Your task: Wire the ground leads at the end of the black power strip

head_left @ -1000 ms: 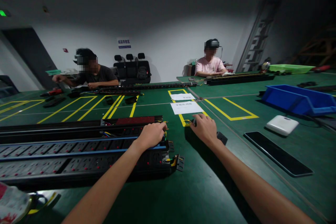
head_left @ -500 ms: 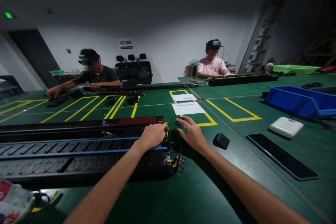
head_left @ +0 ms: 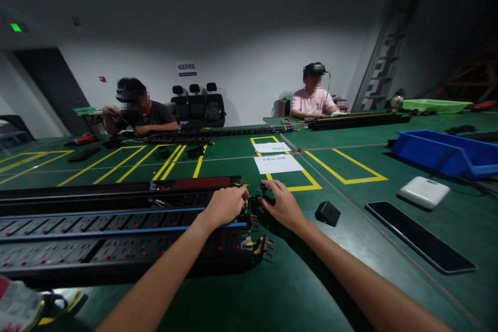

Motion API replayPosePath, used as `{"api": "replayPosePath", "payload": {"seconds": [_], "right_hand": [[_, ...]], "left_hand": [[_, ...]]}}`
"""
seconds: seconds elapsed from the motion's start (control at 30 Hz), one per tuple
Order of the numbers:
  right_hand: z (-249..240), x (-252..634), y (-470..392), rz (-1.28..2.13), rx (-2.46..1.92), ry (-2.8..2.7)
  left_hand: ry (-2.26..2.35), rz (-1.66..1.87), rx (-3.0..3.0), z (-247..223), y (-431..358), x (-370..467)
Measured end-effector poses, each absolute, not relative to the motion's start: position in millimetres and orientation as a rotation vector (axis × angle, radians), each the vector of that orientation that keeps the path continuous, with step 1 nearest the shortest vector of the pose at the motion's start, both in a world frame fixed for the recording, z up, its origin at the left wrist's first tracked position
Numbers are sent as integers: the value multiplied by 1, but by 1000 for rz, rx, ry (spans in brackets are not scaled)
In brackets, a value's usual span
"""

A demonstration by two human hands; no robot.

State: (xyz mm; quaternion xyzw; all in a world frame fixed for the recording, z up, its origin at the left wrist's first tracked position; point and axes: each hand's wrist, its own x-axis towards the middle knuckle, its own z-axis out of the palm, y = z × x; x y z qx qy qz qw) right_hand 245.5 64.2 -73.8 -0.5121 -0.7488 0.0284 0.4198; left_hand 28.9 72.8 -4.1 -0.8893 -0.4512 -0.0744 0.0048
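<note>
Long black socket strips (head_left: 116, 220) with red dots and blue edges lie side by side at the left. Over their right end rests my left hand (head_left: 226, 206), fingers bent together at the wired end; what they pinch is too small to name. Just to the right, my right hand (head_left: 283, 204) curls its thumb and fingers around a small dark end piece (head_left: 264, 188). Another dark end piece (head_left: 268, 249) hangs by coloured wires from the nearest strip. A black block (head_left: 328, 213) sits right of my right hand.
A phone (head_left: 420, 236), a white box (head_left: 424, 192) and a blue bin (head_left: 447, 153) are at the right. White papers (head_left: 278, 164) lie beyond my hands. Two people sit across the green table (head_left: 303, 290). A crumpled bag (head_left: 17, 306) is at the near left.
My right hand's fingers have drawn closer around the small end piece. The person at the left has raised a hand from the table towards the head. The view has shifted slightly.
</note>
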Motion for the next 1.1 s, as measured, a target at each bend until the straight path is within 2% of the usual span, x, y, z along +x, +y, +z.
{"api": "replayPosePath", "payload": {"seconds": [0.3,0.57,1.1], "right_hand": [[-77,244,64,109,-1263,-1933],[-80,244,64,118,-1412,-1944],[-72,244,60,-83,-1521,-2043]], "left_hand": [[-1420,-233,-2776,-7,73,29],[-1411,-243,-2770,-5,72,29],[-1420,-211,-2776,-2,70,30]]}}
